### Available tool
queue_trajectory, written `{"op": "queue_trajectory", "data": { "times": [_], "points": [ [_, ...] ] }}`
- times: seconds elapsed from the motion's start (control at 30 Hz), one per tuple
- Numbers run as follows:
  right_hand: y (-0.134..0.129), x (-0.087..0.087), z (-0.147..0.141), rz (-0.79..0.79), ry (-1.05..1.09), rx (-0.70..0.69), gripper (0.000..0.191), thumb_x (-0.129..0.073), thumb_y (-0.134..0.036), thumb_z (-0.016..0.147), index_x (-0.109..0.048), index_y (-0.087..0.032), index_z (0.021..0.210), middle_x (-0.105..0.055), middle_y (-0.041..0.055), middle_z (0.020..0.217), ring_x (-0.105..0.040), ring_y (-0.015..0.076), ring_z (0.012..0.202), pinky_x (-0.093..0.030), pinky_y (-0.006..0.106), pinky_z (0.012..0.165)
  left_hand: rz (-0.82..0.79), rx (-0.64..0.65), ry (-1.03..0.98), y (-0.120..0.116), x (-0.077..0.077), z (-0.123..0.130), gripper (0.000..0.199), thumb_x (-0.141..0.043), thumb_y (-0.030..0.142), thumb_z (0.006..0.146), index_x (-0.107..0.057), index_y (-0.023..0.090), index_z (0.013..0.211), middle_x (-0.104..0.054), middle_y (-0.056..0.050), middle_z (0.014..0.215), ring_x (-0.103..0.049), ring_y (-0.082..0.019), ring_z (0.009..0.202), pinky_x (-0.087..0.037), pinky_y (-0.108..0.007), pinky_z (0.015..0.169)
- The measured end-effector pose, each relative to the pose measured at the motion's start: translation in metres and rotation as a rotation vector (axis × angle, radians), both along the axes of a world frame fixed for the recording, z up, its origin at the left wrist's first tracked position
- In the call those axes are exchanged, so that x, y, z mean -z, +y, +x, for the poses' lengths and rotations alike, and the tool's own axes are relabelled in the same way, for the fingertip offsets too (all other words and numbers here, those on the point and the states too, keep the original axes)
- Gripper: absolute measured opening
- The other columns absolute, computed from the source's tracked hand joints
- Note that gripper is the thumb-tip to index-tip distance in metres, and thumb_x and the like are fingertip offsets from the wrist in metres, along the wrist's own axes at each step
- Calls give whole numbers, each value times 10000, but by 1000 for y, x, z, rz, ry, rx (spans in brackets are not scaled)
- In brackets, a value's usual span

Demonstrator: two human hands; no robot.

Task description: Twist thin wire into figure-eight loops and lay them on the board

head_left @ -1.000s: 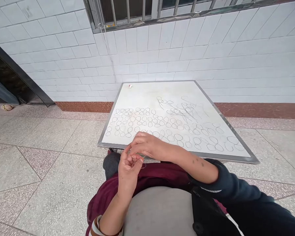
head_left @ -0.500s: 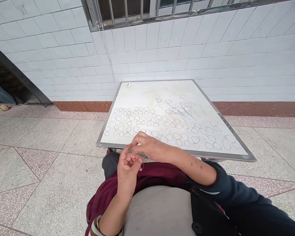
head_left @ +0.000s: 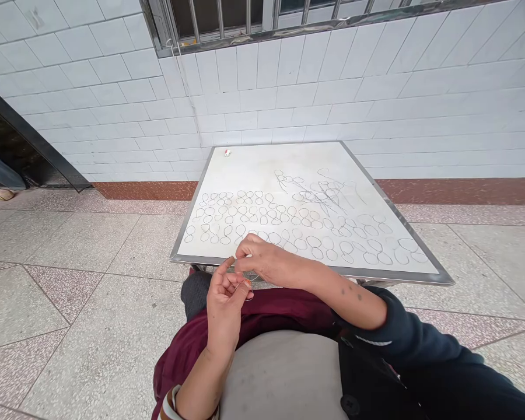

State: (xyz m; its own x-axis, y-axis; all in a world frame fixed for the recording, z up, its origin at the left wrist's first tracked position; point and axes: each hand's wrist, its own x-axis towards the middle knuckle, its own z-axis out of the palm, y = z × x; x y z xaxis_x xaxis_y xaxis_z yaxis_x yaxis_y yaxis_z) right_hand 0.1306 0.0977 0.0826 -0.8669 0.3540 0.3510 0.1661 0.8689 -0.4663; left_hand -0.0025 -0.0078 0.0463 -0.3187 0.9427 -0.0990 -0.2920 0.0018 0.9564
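My left hand (head_left: 224,300) is closed in a pinch, its thumb and curled fingers holding a thin wire (head_left: 251,298) that bends into a small loop by the thumb. Its index finger stretches up towards my other hand. My right hand (head_left: 262,261) reaches in from the right with fingers pinched together, and the wire runs up to it. Its fingertips are partly hidden. Both hands are over my lap, at the near edge of a white table (head_left: 262,158). Rows of thin wire loops (head_left: 262,213), many joined in pairs, lie on the table.
A loose tangle of wire pieces (head_left: 326,192) lies on the table's right half. A small white and red object (head_left: 227,153) sits in the far left corner. Behind the table stands a tiled wall (head_left: 289,111) with a barred window (head_left: 249,20).
The wire between my hands has shifted slightly in shape. My hands stay almost in place, and the whole view has moved a little.
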Motion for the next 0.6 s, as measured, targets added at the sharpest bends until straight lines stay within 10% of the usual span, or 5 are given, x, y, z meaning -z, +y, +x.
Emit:
{"op": "queue_trajectory", "data": {
  "times": [0.6],
  "points": [
    [2, -3, 3, 59, -2, -29, 474, -421, 136, 676, -637, -203, 926, -527, 27, 906, -392, 174, 922, -369, 231, 681, 22, 4, -134, 1, 4, -2, 474, -756, 233, 759, -593, 206, 1203, -612, 39, 767, -578, -89, 666, -522, -246, 672]
  ]
}}
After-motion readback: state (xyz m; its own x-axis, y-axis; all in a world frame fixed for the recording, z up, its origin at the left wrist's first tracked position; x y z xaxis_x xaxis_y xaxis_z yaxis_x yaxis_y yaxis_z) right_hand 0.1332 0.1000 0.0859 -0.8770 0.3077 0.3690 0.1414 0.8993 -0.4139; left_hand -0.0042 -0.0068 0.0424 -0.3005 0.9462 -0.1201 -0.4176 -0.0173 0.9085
